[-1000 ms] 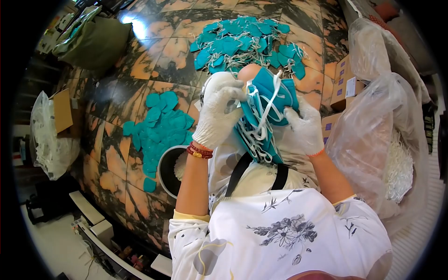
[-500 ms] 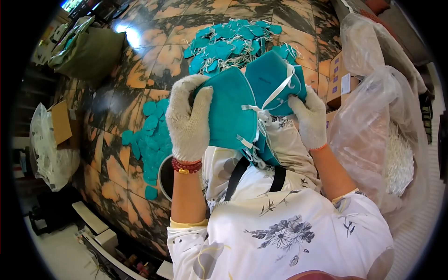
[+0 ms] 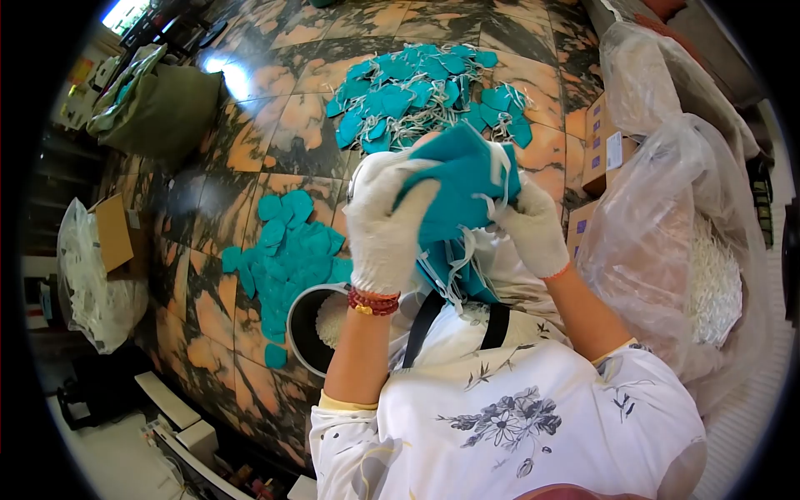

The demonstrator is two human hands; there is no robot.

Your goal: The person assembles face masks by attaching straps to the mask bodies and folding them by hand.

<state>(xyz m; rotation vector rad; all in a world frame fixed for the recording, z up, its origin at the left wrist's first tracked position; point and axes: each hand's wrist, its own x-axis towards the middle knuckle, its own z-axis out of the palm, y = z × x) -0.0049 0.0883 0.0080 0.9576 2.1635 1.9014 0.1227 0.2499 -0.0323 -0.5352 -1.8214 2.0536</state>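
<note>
Both my hands wear white knit gloves. Between them is a teal face mask (image 3: 458, 187) with white elastic straps, tilted above my lap. My left hand (image 3: 387, 221) is closed on its left side, thumb across the front. My right hand (image 3: 535, 229) pinches the right edge near a strap; its fingertips are partly hidden. More teal masks (image 3: 442, 271) with straps lie on my lap below, partly covered by the held one. Beside my left forearm stands a round white-rimmed container (image 3: 297, 321) with white bits inside.
A heap of strapped teal masks (image 3: 396, 96) lies ahead on the marble floor (image 3: 242, 137). Strapless teal pieces (image 3: 287, 250) form another pile at left. Plastic sheeting (image 3: 646, 208) with white strands and cardboard boxes (image 3: 598, 142) stand right; a green sack (image 3: 158, 112) sits far left.
My left hand has moved right, closer to my right hand. The two mask panels spread apart before are now brought together and tilted, and the white bits in the container have come into view.
</note>
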